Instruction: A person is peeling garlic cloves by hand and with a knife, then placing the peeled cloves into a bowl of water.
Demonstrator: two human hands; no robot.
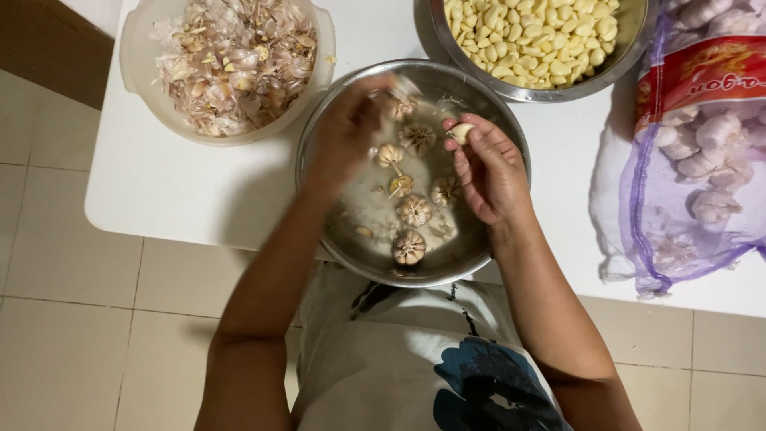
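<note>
A steel bowl (511, 140) of water sits at the white table's near edge, with several garlic bulbs (414, 210) lying in it. My right hand (488, 172) is over the bowl's right side and pinches a garlic clove (460, 132) at its fingertips. My left hand (349, 128) is blurred over the bowl's upper left, fingers curled near a garlic piece (399, 105); whether it grips that piece is unclear.
A pale plastic bowl (137, 72) of garlic skins stands at the back left. A steel bowl (630, 49) of peeled cloves is at the back right. A purple mesh sack (694, 160) of garlic bulbs lies at the right. Beige floor tiles lie below the table (159, 183).
</note>
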